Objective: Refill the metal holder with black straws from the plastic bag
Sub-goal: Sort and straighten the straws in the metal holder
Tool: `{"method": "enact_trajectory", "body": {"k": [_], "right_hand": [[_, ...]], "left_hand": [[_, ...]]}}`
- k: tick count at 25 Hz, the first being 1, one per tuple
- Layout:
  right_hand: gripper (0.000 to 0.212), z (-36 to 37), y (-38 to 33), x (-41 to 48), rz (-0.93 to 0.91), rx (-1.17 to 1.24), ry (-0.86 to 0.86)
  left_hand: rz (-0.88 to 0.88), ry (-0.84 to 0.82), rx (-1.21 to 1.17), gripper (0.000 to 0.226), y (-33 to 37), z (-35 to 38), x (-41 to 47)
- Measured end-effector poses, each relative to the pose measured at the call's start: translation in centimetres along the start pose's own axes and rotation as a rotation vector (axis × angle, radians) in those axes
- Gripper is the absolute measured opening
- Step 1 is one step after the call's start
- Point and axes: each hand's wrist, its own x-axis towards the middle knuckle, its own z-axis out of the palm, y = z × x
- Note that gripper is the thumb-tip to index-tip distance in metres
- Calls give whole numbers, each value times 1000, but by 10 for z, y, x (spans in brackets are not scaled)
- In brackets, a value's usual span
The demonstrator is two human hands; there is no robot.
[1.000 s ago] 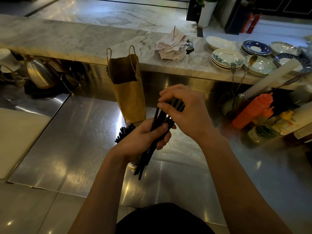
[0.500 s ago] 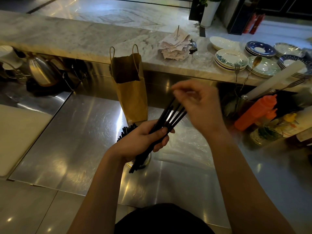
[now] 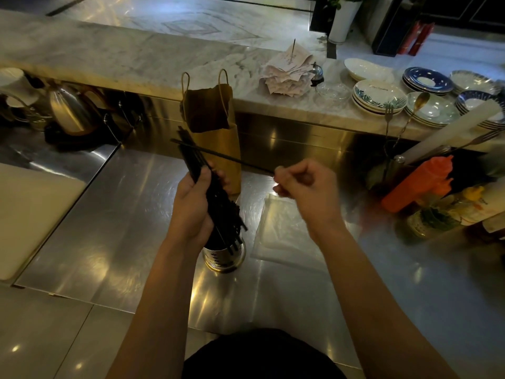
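Note:
My left hand (image 3: 192,206) grips a bundle of black straws (image 3: 191,157), held steeply tilted with its lower ends over the metal holder (image 3: 224,255). The holder stands on the steel counter and has black straws in it. My right hand (image 3: 303,187) pinches one end of a single black straw (image 3: 232,158); that straw runs almost level to the left and crosses the top of the bundle. The clear plastic bag (image 3: 281,233) lies flat on the counter just right of the holder, below my right hand.
A brown paper bag (image 3: 216,138) stands right behind the holder. An orange squeeze bottle (image 3: 420,181), jars and a cutlery pot crowd the right side. Stacked plates (image 3: 379,97) and receipts sit on the marble ledge. A kettle (image 3: 69,110) and a white board (image 3: 30,214) are at left.
My left hand swung the bundle from leaning right to leaning left over the holder. My right hand pulled away to the right, drawing out one straw.

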Motion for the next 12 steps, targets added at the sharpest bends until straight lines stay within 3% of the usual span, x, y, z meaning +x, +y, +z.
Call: {"method": "enact_trajectory", "body": {"k": [5,8,12], "right_hand": [[13,22,12,-9,51,-214,-290],[16,33,16,-11,46,-253,-302],[13,43,23,-12,49,-334,-426]], "left_hand": [[106,95,-169,20,5,0,1],[154,128,-241,25,8,-2,-1],[306,57,-86,20,10,-3,-1]]}}
